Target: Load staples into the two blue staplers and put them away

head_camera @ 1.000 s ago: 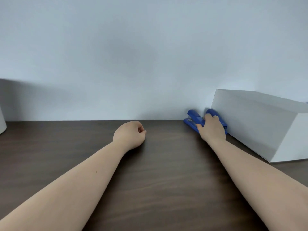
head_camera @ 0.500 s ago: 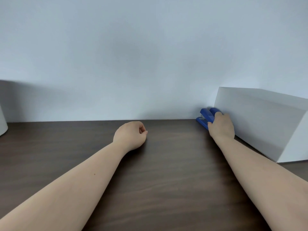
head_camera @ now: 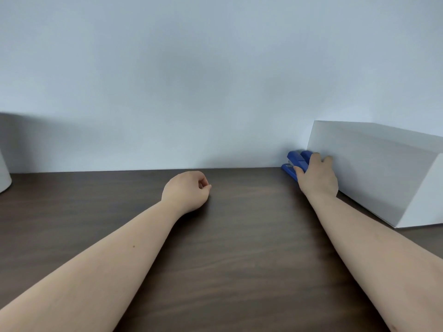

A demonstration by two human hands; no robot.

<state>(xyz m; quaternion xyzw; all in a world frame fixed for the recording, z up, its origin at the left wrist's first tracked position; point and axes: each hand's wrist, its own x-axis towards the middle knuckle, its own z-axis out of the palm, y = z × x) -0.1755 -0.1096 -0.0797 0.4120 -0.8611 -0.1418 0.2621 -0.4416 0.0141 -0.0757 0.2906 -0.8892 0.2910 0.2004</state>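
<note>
Two blue staplers (head_camera: 296, 162) lie side by side on the dark wooden table (head_camera: 239, 236), at its back edge against the wall and next to a white box (head_camera: 374, 168). My right hand (head_camera: 317, 177) rests on top of them, thumb on the left stapler's side, fingertips touching the box wall; most of the staplers is hidden under the hand. My left hand (head_camera: 185, 191) lies on the table in a loose fist, holding nothing, well to the left of the staplers.
The white box takes up the right back of the table, angled toward me. A white rounded object (head_camera: 4, 178) shows at the far left edge. A plain pale wall (head_camera: 215, 80) rises right behind the table.
My right hand has pushed the two staplers to the right and back, until they sit against the white box. My left hand has stayed in place.
</note>
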